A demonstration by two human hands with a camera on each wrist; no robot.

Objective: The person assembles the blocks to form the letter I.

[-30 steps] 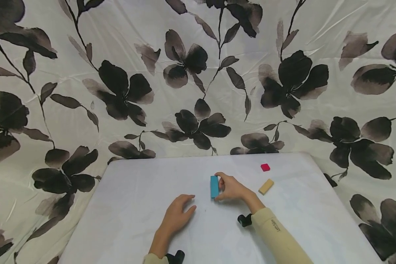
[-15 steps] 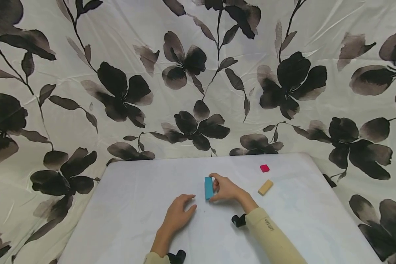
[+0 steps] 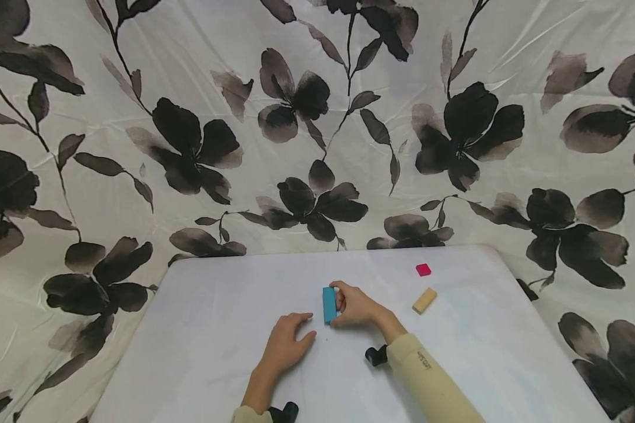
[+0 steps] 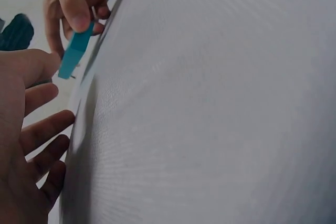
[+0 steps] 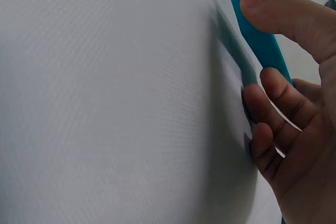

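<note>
A blue rectangular block [image 3: 329,305] is pinched by its ends between the thumb and fingers of my right hand [image 3: 356,305], near the middle of the table. In the right wrist view the thumb presses one end of the blue block [image 5: 261,43], and a shadow of it falls on the white cloth. My left hand [image 3: 287,342] rests to the left and nearer the front, its fingers parted and holding nothing. In the left wrist view the fingers of that left hand [image 4: 23,140] spread loosely, with the blue block [image 4: 76,53] just beyond the thumb.
A yellow rectangular block [image 3: 425,301] lies on the white table [image 3: 217,329] to the right of my right hand. Behind it is a small red block [image 3: 423,269]. A floral-patterned cloth [image 3: 307,147] hangs past the table's far edge.
My right hand has moved left and slightly toward the front with the blue block, closer to the left hand. The left hand has stayed nearly still.
</note>
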